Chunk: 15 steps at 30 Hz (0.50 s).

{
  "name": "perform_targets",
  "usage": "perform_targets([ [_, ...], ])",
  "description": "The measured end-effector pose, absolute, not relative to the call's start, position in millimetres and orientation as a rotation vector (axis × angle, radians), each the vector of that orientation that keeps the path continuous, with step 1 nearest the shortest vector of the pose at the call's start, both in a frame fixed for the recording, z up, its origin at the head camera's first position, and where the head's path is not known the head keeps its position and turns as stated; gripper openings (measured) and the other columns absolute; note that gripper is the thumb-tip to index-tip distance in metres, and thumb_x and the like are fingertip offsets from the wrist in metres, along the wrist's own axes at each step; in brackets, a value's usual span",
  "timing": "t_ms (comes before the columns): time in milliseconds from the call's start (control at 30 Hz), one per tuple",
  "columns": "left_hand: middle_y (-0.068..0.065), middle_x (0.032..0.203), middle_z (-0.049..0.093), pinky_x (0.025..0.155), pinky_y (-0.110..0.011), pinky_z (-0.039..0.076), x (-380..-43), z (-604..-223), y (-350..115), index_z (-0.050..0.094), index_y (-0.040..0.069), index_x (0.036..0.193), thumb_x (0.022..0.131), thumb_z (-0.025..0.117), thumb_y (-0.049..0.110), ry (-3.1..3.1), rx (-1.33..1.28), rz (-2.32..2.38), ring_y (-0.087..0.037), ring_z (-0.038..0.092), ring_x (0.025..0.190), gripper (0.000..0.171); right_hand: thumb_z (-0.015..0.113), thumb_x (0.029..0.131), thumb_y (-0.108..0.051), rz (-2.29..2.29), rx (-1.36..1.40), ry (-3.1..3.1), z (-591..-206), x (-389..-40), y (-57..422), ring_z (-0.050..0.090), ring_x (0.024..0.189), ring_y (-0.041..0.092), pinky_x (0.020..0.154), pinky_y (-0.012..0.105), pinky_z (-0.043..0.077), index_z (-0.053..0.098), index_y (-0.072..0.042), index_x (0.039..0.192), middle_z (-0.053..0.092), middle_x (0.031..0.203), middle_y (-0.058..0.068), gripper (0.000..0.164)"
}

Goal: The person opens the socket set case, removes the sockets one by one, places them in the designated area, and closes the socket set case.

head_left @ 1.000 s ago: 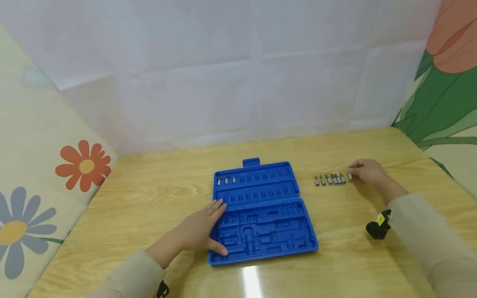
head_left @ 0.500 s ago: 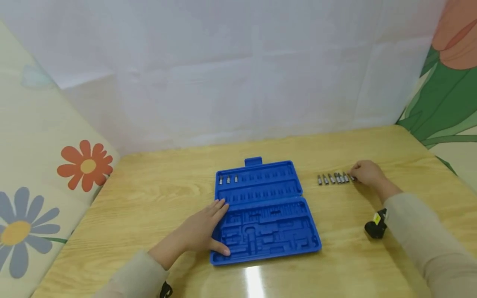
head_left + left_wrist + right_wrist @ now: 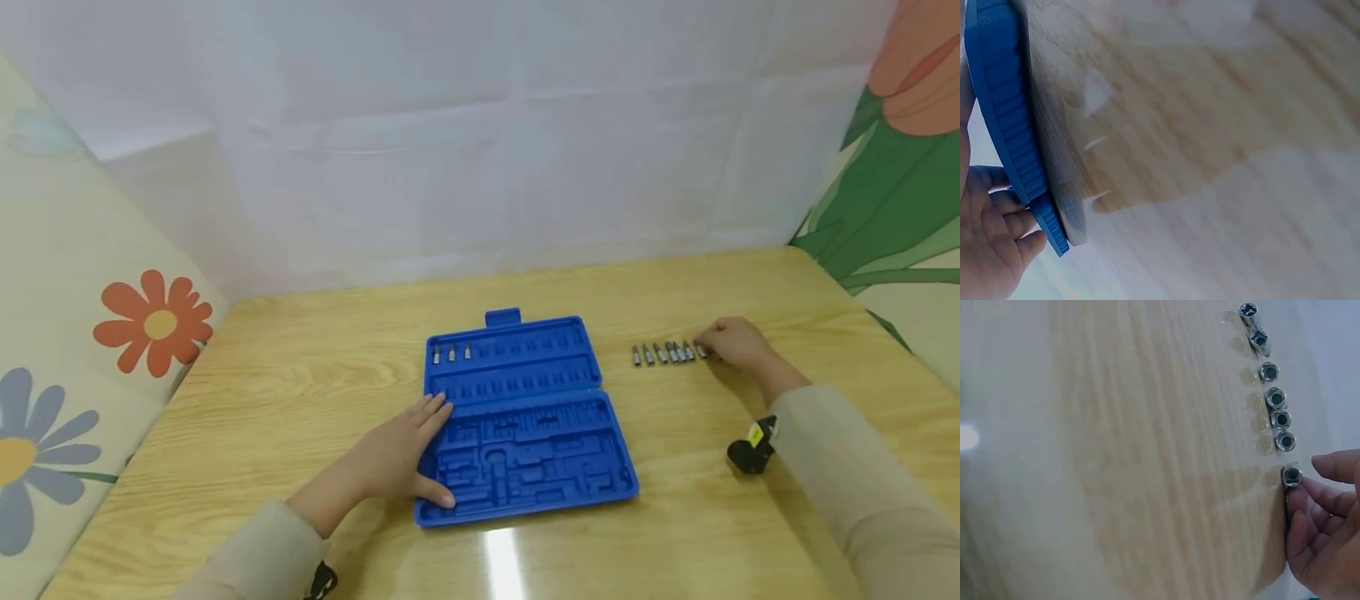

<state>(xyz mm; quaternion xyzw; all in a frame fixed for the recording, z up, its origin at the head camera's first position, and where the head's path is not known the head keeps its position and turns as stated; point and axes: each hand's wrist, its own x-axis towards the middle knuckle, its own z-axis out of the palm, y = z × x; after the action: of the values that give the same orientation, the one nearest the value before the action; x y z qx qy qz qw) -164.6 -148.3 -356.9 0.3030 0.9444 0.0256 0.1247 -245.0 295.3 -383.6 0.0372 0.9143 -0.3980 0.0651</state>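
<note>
In the head view, my left hand (image 3: 393, 450) rests on the left side of an open blue bit case (image 3: 528, 454), fingers spread over its edge. Part of the case side (image 3: 1007, 106) shows in the left wrist view. My right hand (image 3: 735, 343) is at the right end of a row of metal screwdriver bits (image 3: 661, 353). The right wrist view shows the end bit (image 3: 1292, 475) lying on the table beside my index fingertip. My thumb stands a little apart from it, and the other fingers are bent. Several neighbouring bits (image 3: 1276, 398) turn their socket ends to the camera.
Three bits (image 3: 452, 353) sit in the upper left slots of the case, whose other recesses show bare blue. The case stands on a wood-grain table (image 3: 322, 358). A white cloth (image 3: 390, 183) hangs behind, with flower-patterned panels (image 3: 157, 325) at both sides.
The end bit has shifted slightly left, closer to the row, with my right hand staying beside it. My left hand has kept its place on the case. The head view has shifted slightly.
</note>
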Motion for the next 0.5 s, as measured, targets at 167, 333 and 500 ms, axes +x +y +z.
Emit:
perform_targets([
  [167,-0.018,0.140,0.015,0.098,-0.046,0.022,-164,-358,-148,0.021,0.000,0.136,0.056,0.050,0.074,2.749,0.897,0.104,-0.033,0.012,0.127,0.113,0.044,0.086,-0.012,-1.397,0.153,2.702,-385,-241,297,0.049,0.062,0.007,0.058,0.023,0.045,0.049,0.017,0.101,0.056,0.075,0.006,0.032],
  [333,-0.020,0.139,0.015,0.098,-0.047,0.022,-164,-357,-149,0.022,-0.001,0.135,0.056,0.050,0.074,2.745,0.896,0.123,-0.034,0.012,0.126,0.113,0.038,0.090,-0.015,-1.483,0.188,2.678,-380,-238,297,0.048,0.065,0.004,0.061,0.021,0.045,0.046,0.015,0.104,0.056,0.078,0.003,0.034],
  [500,-0.020,0.140,0.015,0.098,-0.046,0.022,-164,-356,-149,0.021,-0.001,0.135,0.056,0.050,0.074,2.742,0.891,0.106,-0.034,0.012,0.127,0.113,0.036,0.092,-0.021,-1.511,0.205,2.680,-371,-235,284,0.049,0.072,0.009,0.067,0.024,0.045,0.045,0.013,0.108,0.053,0.090,0.012,0.039],
])
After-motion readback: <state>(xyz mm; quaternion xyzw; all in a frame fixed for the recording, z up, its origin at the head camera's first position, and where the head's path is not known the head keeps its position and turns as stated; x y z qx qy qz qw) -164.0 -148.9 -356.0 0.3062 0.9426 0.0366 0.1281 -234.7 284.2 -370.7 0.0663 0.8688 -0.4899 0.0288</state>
